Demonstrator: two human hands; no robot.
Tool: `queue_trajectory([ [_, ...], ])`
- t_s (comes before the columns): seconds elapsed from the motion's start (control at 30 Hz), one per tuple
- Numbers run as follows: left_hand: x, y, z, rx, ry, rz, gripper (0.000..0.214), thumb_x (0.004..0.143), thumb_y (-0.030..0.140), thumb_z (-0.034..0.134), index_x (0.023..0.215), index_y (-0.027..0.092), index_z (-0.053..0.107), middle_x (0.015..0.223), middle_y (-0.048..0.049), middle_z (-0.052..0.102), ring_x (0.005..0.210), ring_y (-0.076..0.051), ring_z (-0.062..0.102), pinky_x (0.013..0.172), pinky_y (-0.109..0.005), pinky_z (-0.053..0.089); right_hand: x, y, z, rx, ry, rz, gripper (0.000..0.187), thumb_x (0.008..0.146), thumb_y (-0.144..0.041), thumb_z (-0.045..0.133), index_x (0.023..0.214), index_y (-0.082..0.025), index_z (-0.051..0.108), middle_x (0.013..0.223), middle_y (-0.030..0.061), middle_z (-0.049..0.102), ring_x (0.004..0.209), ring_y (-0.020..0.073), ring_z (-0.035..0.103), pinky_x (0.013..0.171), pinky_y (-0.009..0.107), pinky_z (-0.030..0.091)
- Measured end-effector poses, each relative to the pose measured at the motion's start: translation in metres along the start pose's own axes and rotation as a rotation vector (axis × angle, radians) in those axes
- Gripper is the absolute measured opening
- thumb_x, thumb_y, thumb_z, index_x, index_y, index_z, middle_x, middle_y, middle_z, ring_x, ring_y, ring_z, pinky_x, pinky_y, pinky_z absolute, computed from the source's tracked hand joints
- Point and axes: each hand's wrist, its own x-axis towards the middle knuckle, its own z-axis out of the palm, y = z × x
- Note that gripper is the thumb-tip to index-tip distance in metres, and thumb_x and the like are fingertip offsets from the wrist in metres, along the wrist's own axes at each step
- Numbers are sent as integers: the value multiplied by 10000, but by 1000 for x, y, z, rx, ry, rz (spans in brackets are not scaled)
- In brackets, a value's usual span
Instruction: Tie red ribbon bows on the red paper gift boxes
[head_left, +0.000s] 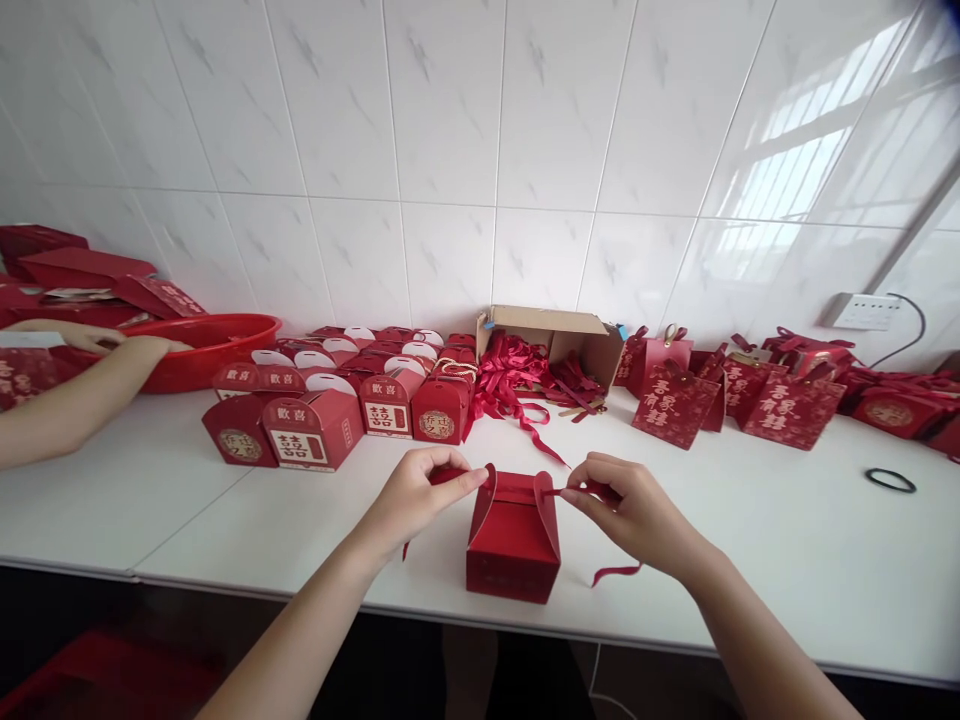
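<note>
I see a bare left hand (416, 498) and a bare right hand (641, 510), both with slim fingers (444, 458). Just behind the grip the wrists (369, 545) narrow; further back, the bare left forearm (300, 632) and right forearm (761, 620) widen smoothly. Below the grip I make out black clothing (397, 665) on the legs, too dark for me to tell its cut.

1 cdbd ctn (555, 320), 1 pwr strip (864, 311)
</note>
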Motion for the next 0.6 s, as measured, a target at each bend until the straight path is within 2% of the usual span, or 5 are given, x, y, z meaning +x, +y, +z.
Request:
queue_trajectory([
  [0.1,1,-4,1,-16,16,12,291,739,457,661,629,191,615,642,2,589,654,-172,548,653,-279,446,1,-1,5,139,-44,70,310,881,-432,506,690,-194,561,600,-10,481,545,122,376,503,265,329],
  [0.2,2,-12,3,-16,7,0,304,751,450,645,611,186,585,628,11,555,635,-156,523,627,-264,428,3,0,11,362,-98,237,347,845,-425,516,595,-185,497,536,-41,368,511,101,308,478,252,262],
  [0.33,-2,-22,6,7,10,-42,301,723,449,670,614,185,572,637,16,540,660,-154,506,652,-260,402,3,7,15,547,-171,365,347,795,-418,578,551,-180,510,501,-51,314,505,98,277,487,259,211],
  [0.43,-6,-29,10,-28,3,-102,315,706,467,672,608,186,569,649,10,551,676,-157,507,662,-259,401,0,18,18,580,-260,385,365,778,-490,618,597,-179,555,520,-54,326,516,98,273,502,255,218],
  [0.6,-11,-37,11,-75,2,-159,347,707,488,659,580,192,529,596,22,499,559,-121,438,520,-230,353,-8,37,20,613,-342,387,456,786,-599,579,617,-180,520,579,-22,459,578,120,420,574,255,336],
])
